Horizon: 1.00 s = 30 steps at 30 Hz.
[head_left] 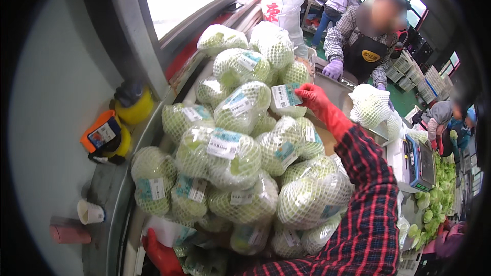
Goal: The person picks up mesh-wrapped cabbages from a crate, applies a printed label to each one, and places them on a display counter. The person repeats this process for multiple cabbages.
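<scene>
A tall heap of wrapped cabbages [240, 168] in white foam netting with paper labels fills the middle of the view. My right hand [311, 97], in a red glove with a red plaid sleeve, reaches over the heap and grips a wrapped cabbage [286, 99] near its top by the labelled side. My left hand [159, 255], also in a red glove, sits at the bottom edge under the heap, touching a white wrapped piece [171, 231]; its fingers are mostly hidden.
A person in a dark apron and purple gloves [333, 69] stands across the metal counter [335, 89]. A netted cabbage [369, 106] lies nearby. A scale [419, 162] stands right, loose green cabbages [434, 199] beyond. Paper cup [90, 212] and yellow-orange tools [110, 135] sit left.
</scene>
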Available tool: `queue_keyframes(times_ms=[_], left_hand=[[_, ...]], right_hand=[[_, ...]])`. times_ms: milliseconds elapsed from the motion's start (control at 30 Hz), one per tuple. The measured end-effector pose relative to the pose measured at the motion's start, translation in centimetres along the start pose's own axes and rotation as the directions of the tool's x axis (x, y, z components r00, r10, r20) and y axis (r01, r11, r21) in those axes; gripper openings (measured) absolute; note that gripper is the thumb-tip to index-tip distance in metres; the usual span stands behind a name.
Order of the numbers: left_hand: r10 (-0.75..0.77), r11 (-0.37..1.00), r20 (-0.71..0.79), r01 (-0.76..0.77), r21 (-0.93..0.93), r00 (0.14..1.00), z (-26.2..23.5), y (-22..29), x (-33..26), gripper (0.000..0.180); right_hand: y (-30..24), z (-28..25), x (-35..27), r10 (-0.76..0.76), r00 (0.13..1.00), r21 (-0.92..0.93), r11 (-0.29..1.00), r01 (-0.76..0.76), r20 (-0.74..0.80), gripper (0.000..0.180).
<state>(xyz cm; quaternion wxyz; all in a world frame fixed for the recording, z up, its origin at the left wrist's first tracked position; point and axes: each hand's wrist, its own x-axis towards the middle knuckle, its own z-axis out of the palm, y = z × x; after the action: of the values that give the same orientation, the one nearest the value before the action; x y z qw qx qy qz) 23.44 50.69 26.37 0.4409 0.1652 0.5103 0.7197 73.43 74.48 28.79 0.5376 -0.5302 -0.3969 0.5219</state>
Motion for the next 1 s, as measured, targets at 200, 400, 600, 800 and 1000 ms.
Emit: queue_keyframes(times_ms=[200, 400, 600, 800, 1000], left_hand=[[-0.068, 0.994, 0.174, 0.052, 0.092, 0.982, -0.3, -4.1, 1.1, 0.038], [-0.084, 0.995, 0.142, 0.075, 0.065, 0.986, -1.3, -4.4, 0.9, 0.041], [-0.131, 0.991, 0.150, 0.132, 0.002, 0.980, -1.1, -2.8, -0.7, 0.039], [-0.276, 0.948, 0.185, 0.235, 0.212, 0.943, -8.1, -6.3, 3.1, 0.034], [-0.165, 0.982, 0.335, 0.123, 0.143, 0.928, 0.8, 1.3, -0.5, 0.026]], right_hand=[[11.5, -8.6, 8.6, -0.290, 0.874, -0.788, 0.597, -0.153, -0.390, 0.051], [9.3, -2.5, 5.0, -0.402, 0.863, -0.932, 0.310, -0.186, -0.306, 0.070], [10.3, -7.6, 5.0, -0.022, 0.907, -0.458, 0.868, -0.191, -0.420, 0.066], [6.9, -7.2, 4.0, -0.379, 0.879, -0.902, 0.416, -0.118, -0.290, 0.062], [-3.5, 15.2, -11.3, -0.123, 0.705, -0.385, 0.765, 0.516, 0.699, 0.043]])
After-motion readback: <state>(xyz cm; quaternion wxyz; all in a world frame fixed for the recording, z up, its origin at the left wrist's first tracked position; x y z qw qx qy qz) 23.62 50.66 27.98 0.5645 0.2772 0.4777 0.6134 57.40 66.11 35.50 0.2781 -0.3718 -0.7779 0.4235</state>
